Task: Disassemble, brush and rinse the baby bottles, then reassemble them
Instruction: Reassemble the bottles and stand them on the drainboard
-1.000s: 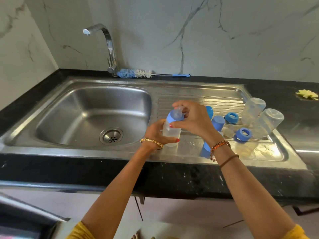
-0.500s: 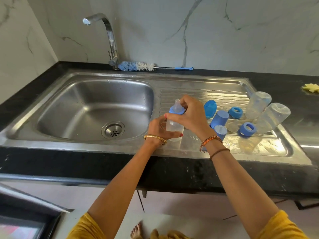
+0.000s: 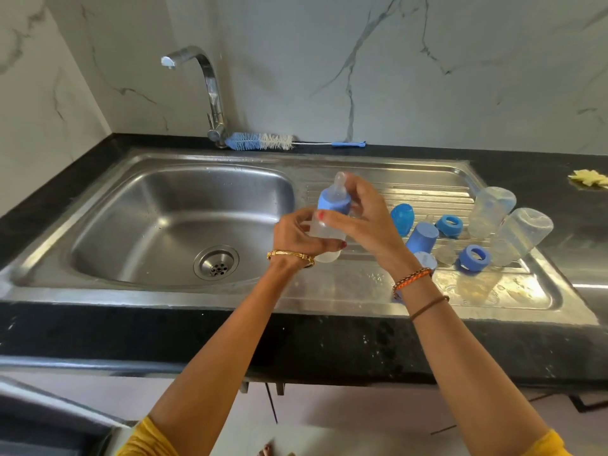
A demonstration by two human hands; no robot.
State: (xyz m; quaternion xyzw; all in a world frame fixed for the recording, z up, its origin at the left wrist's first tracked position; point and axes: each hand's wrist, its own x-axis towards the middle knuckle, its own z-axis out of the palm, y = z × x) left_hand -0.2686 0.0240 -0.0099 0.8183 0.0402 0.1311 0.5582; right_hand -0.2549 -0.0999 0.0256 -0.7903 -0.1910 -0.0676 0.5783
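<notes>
We hold one baby bottle (image 3: 325, 236) above the drainboard (image 3: 368, 284), just right of the sink basin (image 3: 164, 222). Our left hand (image 3: 296, 233) grips its clear body; our right hand (image 3: 365, 222) curls around the blue collar (image 3: 332, 203) below the teat. Further bottles (image 3: 492, 209) and blue rings (image 3: 449, 226) lie to the right.

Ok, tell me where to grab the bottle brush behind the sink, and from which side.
Take the bottle brush by its blue handle end, coming from above at the right. It lies flat along the back of the counter, bristles pointing left against the tap base; the thin handle end lies free, away from the tap, so a pinch should lift it.
</notes>
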